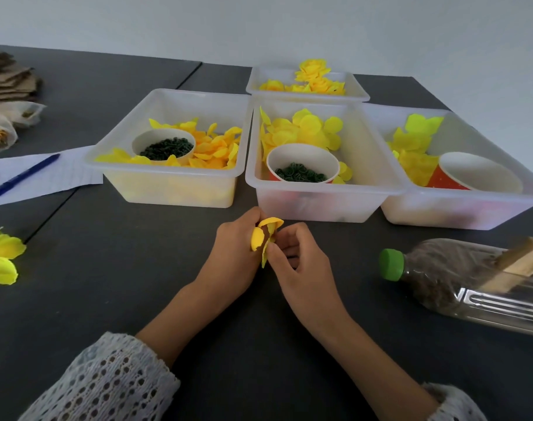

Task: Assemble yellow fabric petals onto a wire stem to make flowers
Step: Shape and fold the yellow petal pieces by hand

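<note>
My left hand point(233, 253) and my right hand point(298, 256) meet over the dark table just in front of the middle bin. Between them they pinch a small cluster of yellow fabric petals point(263, 235); fingers of both hands curl round it. No wire stem shows; the fingers hide whatever the petals sit on. Loose yellow petals fill the left bin point(168, 174), the middle bin point(317, 192) and the right bin point(459, 208). Finished yellow flowers point(315, 75) lie in the far bin point(307, 95).
Paper cups with small green rings stand in the left bin point(165, 145) and middle bin point(301, 167); a tilted cup point(474, 173) lies in the right bin. A bottle point(459, 281) with a green cap lies at right. Yellow flowers point(2, 256), paper and a blue pen point(22, 176) lie at left.
</note>
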